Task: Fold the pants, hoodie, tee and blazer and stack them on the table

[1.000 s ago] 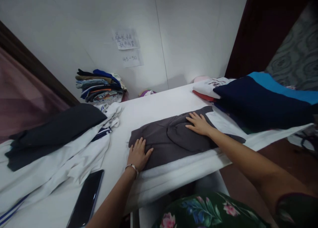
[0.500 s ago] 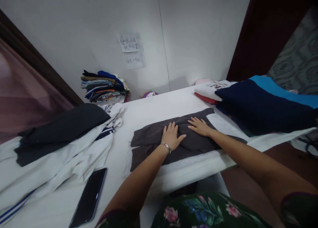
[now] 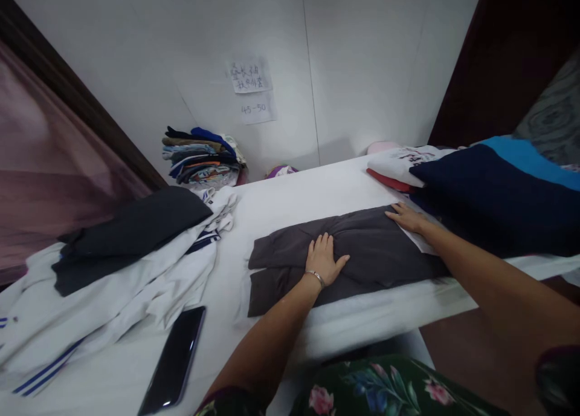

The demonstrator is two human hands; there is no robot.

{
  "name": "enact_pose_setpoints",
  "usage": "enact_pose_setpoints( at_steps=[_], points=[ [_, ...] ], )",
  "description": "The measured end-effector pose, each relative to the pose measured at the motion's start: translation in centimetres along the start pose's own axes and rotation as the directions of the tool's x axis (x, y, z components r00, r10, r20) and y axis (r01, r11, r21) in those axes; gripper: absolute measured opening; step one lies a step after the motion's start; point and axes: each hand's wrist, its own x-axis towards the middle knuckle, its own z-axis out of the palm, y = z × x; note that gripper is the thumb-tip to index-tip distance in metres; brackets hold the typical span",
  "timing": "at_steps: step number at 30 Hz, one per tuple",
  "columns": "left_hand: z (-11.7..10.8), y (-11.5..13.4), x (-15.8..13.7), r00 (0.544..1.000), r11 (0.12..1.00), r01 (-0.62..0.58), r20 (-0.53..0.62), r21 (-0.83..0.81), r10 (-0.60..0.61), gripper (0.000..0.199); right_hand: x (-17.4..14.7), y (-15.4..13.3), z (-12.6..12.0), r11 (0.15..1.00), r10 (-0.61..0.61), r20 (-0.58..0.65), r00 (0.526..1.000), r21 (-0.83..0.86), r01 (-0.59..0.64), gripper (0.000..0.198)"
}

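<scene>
So the dark gray garment (image 3: 367, 250) was lying flat around the middle of the frame, a bit right of center, stretched out lengthwise on the white table (image 3: 294, 201), with its two narrow ends side by side on the left and a small gap between them. The left hand (image 3: 322, 262) was pressed palm-down on the middle of it, pretty wide, thumb sticking out to the right, and there was a silver bracelet (image 3: 316, 278) on that wrist. The right hand (image 3: 408, 217) was over at the garment's upper right corner, also flattish with the fingers stretched out over the edge; I couldn't tell whether it was gripping any of the fabric. A patch of white showed just below that hand, no clue if it was another cloth or the tabletop. Lower left of the frame had a black phone (image 3: 174, 361) lying on the table, near some rumpled white clothes (image 3: 136, 295) with blue stripes, and a folded black garment (image 3: 140, 228) sat on top of those. Upper left of center there was a stack of folded clothes (image 3: 203, 159) by the wall, with two handwritten paper notes (image 3: 251, 76) stuck up above it, the lower one reading 45-50. Over on the right side, a big navy and bright blue garment (image 3: 498, 201) lay next to a white shirt (image 3: 403, 162), with some red cloth (image 3: 389, 181) poking out underneath that.
</scene>
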Motion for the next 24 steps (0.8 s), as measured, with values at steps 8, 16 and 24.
enact_pose_setpoints(
  at_steps=[8,16,24],
  points=[
    [-0.1,0.1,-0.3,1.0,1.0,0.006,0.011,-0.001,-0.006,0.081,1.7,-10.3,-3.0,0.968,-0.205,-0.151,0.967,0.112,0.223,0.038],
    [0.1,-0.2,-0.4,1.0,0.999,0.001,-0.002,-0.04,-0.001,0.08,5.3,-22.2,-0.7,0.945,-0.306,0.058,0.95,0.138,0.296,0.022],
    [0.5,-0.6,-0.3,1.0,0.999,-0.002,-0.02,-0.046,0.002,0.076,5.9,-24.7,0.4,0.967,-0.243,0.068,0.968,0.102,0.235,0.029]
  ],
)
